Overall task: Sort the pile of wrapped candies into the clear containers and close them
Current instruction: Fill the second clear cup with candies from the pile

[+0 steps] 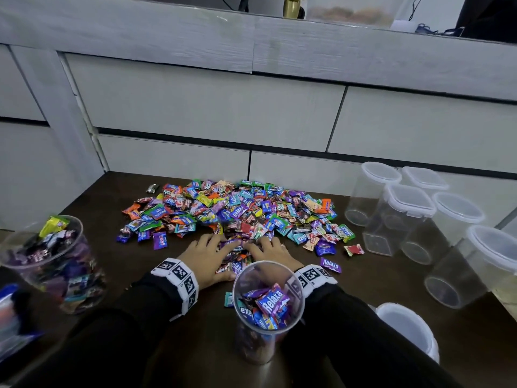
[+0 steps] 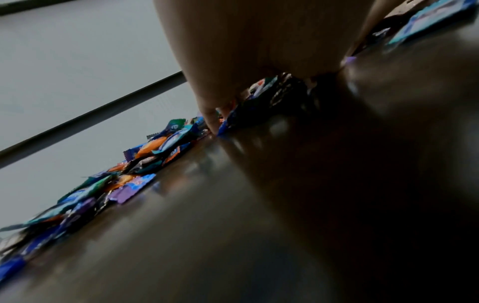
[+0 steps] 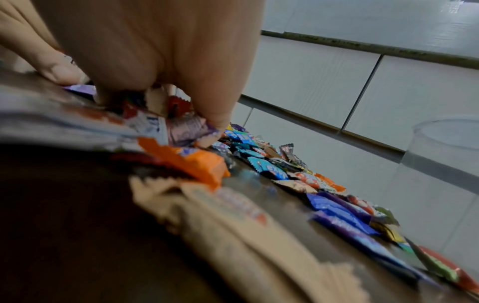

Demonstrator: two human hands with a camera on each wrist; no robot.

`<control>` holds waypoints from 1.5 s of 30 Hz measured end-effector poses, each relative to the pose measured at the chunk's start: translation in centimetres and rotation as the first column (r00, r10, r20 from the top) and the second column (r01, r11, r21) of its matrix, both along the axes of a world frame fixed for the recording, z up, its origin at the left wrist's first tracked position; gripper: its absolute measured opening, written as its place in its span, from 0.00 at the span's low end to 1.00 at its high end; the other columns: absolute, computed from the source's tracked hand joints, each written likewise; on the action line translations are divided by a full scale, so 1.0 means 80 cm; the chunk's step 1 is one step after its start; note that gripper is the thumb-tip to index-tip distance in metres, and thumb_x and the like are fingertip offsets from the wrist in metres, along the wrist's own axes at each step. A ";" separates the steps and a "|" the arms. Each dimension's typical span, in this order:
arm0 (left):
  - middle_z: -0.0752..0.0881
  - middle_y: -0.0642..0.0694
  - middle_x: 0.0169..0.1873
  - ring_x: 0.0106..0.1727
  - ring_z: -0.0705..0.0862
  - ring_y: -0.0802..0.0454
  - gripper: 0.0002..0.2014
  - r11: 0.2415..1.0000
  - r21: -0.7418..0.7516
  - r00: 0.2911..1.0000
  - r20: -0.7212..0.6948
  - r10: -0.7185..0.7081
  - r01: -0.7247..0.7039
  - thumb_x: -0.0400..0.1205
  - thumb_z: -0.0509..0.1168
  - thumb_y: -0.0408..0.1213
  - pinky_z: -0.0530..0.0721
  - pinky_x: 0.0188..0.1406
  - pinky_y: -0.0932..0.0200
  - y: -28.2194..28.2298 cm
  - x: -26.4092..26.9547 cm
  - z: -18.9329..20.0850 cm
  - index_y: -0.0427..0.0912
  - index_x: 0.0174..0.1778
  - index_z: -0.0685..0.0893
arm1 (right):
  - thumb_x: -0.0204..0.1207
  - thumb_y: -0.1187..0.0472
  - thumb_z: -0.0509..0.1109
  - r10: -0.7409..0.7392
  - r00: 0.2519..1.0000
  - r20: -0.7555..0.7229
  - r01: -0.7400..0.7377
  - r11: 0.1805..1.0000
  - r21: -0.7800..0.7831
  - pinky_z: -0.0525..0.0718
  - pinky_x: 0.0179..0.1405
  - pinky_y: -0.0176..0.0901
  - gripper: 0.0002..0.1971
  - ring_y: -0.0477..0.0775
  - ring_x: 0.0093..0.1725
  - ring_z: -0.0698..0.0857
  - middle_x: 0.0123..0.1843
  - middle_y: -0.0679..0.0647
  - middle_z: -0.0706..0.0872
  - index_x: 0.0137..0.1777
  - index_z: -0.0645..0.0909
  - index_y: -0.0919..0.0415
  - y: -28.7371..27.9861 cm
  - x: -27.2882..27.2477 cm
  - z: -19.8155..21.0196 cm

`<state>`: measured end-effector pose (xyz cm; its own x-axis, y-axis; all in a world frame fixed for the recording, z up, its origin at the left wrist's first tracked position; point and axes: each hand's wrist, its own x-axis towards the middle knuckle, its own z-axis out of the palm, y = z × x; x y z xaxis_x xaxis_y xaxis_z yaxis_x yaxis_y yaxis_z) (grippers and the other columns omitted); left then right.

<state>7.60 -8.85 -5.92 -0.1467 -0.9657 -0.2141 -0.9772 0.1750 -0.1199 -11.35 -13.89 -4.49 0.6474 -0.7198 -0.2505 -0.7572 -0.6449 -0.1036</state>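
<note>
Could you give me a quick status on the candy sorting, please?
Left hand, right hand flat on candy pile, no grip. Open container part filled. Nothing blocking.

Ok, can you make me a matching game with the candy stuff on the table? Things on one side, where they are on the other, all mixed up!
Things:
1. candy pile
2. open jar with Relaxa candies
3. full jar
4. empty lidded containers

Places:
A. far left of the table
B. right side of the table
C. middle of the table, beyond the hands
D. nearest, between the two wrists

Pairs: 1-C, 2-D, 3-A, 4-B
</note>
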 end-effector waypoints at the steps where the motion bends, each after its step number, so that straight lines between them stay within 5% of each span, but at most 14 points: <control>1: 0.61 0.43 0.79 0.77 0.62 0.41 0.38 1.000 -0.015 1.000 -0.013 -0.015 0.015 0.82 0.52 0.68 0.69 0.72 0.43 0.000 -0.001 0.001 0.59 0.85 0.48 | 0.79 0.43 0.65 -0.001 1.000 0.012 0.001 1.000 0.010 0.66 0.70 0.65 0.35 0.69 0.73 0.62 0.75 0.64 0.62 0.81 0.55 0.53 0.001 0.001 0.000; 4: 0.66 0.44 0.70 0.69 0.67 0.44 0.34 0.999 -0.029 0.997 -0.078 -0.025 0.022 0.83 0.55 0.65 0.71 0.65 0.49 -0.001 -0.006 0.003 0.59 0.83 0.55 | 0.82 0.50 0.64 0.010 0.999 0.041 -0.011 0.999 0.038 0.67 0.71 0.62 0.31 0.70 0.74 0.63 0.74 0.65 0.63 0.80 0.57 0.58 0.001 0.003 0.001; 9: 0.69 0.40 0.66 0.67 0.73 0.42 0.29 0.998 0.054 0.976 -0.214 0.046 -0.036 0.85 0.63 0.53 0.79 0.62 0.48 -0.002 -0.018 0.010 0.52 0.79 0.62 | 0.77 0.48 0.69 -0.075 0.990 0.119 0.052 0.981 0.185 0.72 0.69 0.62 0.35 0.69 0.72 0.70 0.73 0.64 0.66 0.79 0.59 0.58 0.000 0.002 0.014; 14: 0.76 0.39 0.66 0.60 0.82 0.38 0.21 0.997 0.034 0.980 -0.188 0.069 -0.064 0.88 0.56 0.45 0.82 0.52 0.45 0.003 -0.013 0.023 0.48 0.77 0.64 | 0.81 0.54 0.64 -0.138 0.973 0.184 0.108 0.981 0.163 0.77 0.63 0.55 0.19 0.65 0.63 0.79 0.65 0.64 0.78 0.67 0.71 0.62 0.001 -0.015 0.031; 18: 0.83 0.43 0.61 0.58 0.83 0.42 0.22 0.989 -0.058 0.955 -0.273 0.117 -0.138 0.88 0.51 0.57 0.83 0.52 0.47 0.009 -0.007 0.032 0.48 0.73 0.71 | 0.80 0.65 0.63 -0.156 0.927 0.342 0.131 0.987 0.096 0.82 0.55 0.47 0.09 0.60 0.55 0.83 0.54 0.62 0.85 0.57 0.79 0.65 0.006 -0.039 0.044; 25: 0.86 0.41 0.61 0.61 0.84 0.44 0.26 0.934 -0.141 0.833 -0.510 0.215 -0.327 0.87 0.52 0.58 0.80 0.57 0.51 0.014 -0.007 0.057 0.45 0.76 0.73 | 0.77 0.68 0.66 -0.153 0.828 0.539 0.146 0.988 0.057 0.84 0.49 0.42 0.05 0.54 0.47 0.85 0.48 0.57 0.88 0.49 0.81 0.62 0.017 -0.066 0.076; 29: 0.88 0.38 0.47 0.51 0.85 0.43 0.28 0.911 -0.204 0.773 -0.612 0.167 -0.359 0.87 0.54 0.57 0.77 0.50 0.53 0.022 -0.013 0.088 0.43 0.78 0.72 | 0.75 0.69 0.67 -0.126 0.796 0.593 0.128 0.991 0.038 0.79 0.41 0.30 0.06 0.51 0.46 0.85 0.47 0.54 0.87 0.46 0.80 0.57 0.024 -0.080 0.095; 33: 0.87 0.33 0.57 0.58 0.84 0.38 0.28 0.900 -0.222 0.709 -0.694 0.125 -0.375 0.86 0.56 0.58 0.72 0.48 0.55 0.038 -0.026 0.125 0.45 0.78 0.73 | 0.73 0.68 0.68 -0.103 0.744 0.660 0.131 0.991 0.007 0.81 0.45 0.37 0.07 0.50 0.45 0.85 0.44 0.51 0.88 0.42 0.79 0.54 0.035 -0.093 0.110; 37: 0.86 0.34 0.60 0.53 0.83 0.44 0.28 0.902 -0.287 0.667 -0.745 0.002 -0.323 0.85 0.58 0.59 0.68 0.46 0.58 0.062 -0.050 0.157 0.45 0.76 0.75 | 0.71 0.69 0.69 -0.095 0.697 0.711 0.140 0.990 -0.005 0.79 0.42 0.29 0.07 0.42 0.43 0.84 0.42 0.49 0.88 0.41 0.80 0.56 0.043 -0.102 0.120; 41: 0.86 0.42 0.61 0.60 0.83 0.47 0.27 0.913 -0.348 0.683 -0.721 -0.116 -0.212 0.84 0.57 0.62 0.74 0.52 0.57 0.094 -0.077 0.179 0.48 0.71 0.80 | 0.71 0.69 0.70 -0.073 0.685 0.725 0.139 0.990 -0.033 0.74 0.39 0.21 0.07 0.32 0.39 0.81 0.39 0.44 0.85 0.41 0.80 0.55 0.051 -0.108 0.126; 45: 0.88 0.48 0.51 0.52 0.84 0.50 0.24 0.917 -0.396 0.801 -0.534 -0.271 0.046 0.81 0.53 0.61 0.79 0.53 0.52 0.117 -0.097 0.185 0.47 0.58 0.82 | 0.71 0.69 0.70 -0.045 0.681 0.731 0.126 0.990 -0.056 0.74 0.40 0.20 0.08 0.31 0.39 0.81 0.38 0.41 0.84 0.41 0.80 0.55 0.059 -0.109 0.128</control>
